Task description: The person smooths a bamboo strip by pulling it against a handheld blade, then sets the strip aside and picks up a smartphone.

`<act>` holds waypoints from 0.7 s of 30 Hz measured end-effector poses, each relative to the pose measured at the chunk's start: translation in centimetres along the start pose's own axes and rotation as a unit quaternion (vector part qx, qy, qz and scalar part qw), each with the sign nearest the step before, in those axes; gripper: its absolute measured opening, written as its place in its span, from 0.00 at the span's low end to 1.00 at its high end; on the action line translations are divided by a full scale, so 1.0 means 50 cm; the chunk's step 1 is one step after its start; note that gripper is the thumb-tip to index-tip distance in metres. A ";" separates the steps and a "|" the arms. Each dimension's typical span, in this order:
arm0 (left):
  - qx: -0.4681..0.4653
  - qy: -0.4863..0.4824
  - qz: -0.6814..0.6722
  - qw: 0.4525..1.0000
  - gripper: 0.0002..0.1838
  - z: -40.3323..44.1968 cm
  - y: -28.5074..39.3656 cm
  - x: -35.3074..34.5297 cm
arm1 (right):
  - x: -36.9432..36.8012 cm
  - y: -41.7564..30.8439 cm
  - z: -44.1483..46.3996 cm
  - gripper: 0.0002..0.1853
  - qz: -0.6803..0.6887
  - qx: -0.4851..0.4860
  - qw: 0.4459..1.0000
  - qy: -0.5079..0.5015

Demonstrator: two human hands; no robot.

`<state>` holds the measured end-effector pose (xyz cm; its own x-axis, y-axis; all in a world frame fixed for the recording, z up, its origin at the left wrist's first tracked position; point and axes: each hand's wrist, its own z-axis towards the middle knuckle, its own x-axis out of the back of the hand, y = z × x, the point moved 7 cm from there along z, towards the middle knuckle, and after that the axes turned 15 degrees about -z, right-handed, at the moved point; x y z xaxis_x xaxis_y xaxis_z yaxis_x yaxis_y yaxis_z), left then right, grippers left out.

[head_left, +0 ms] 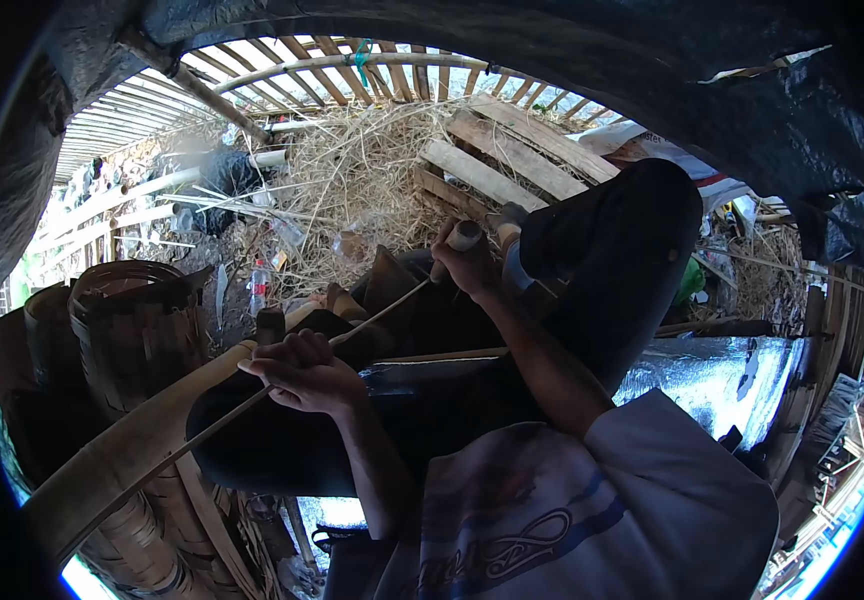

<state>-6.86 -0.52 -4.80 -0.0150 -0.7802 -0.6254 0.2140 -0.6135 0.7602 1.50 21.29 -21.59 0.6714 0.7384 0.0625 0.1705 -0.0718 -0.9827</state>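
Note:
A long thin bamboo strip slants from the lower left up to the middle, passing over my lap. My left hand is closed around it with the thumb pointing left. Farther up, my right hand grips a thick, round-ended wooden handle close to the strip's far end. What that handle belongs to is hidden by my fingers and the dark shade. Below my left hand, a wide piece of split bamboo leans across my bent leg.
Woven bamboo baskets stand at the left. Beyond my legs lie a straw heap, wooden planks and a plastic bottle. A slatted fence closes the far side. Shiny sheeting lies at my right.

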 end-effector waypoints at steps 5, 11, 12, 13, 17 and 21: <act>-0.004 0.009 0.001 1.000 0.25 0.004 0.003 -0.002 | 0.014 0.018 0.007 0.05 -0.062 -0.043 0.997 0.035; -0.023 0.003 0.006 1.000 0.25 0.001 0.002 -0.008 | 0.017 0.031 -0.001 0.05 -0.047 -0.011 0.998 0.040; -0.017 0.015 0.000 1.000 0.25 0.000 0.002 -0.008 | 0.024 0.038 0.006 0.04 -0.076 -0.042 0.996 0.036; -0.012 0.027 -0.004 1.000 0.25 0.002 0.003 -0.005 | 0.026 0.047 0.008 0.04 -0.102 -0.074 0.992 0.031; -0.008 0.046 0.027 0.999 0.26 0.002 0.005 0.002 | 0.020 0.024 -0.001 0.03 -0.040 -0.066 0.997 0.019; -0.021 0.036 0.062 0.997 0.26 -0.004 0.006 -0.018 | 0.008 0.051 -0.012 0.04 -0.220 0.014 0.975 0.024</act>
<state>-6.60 -0.01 -4.04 0.0850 -0.8379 -0.5391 0.2505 -0.5057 0.8255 2.64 21.00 -23.96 0.5702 0.6619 0.4866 0.4305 0.2638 -0.8632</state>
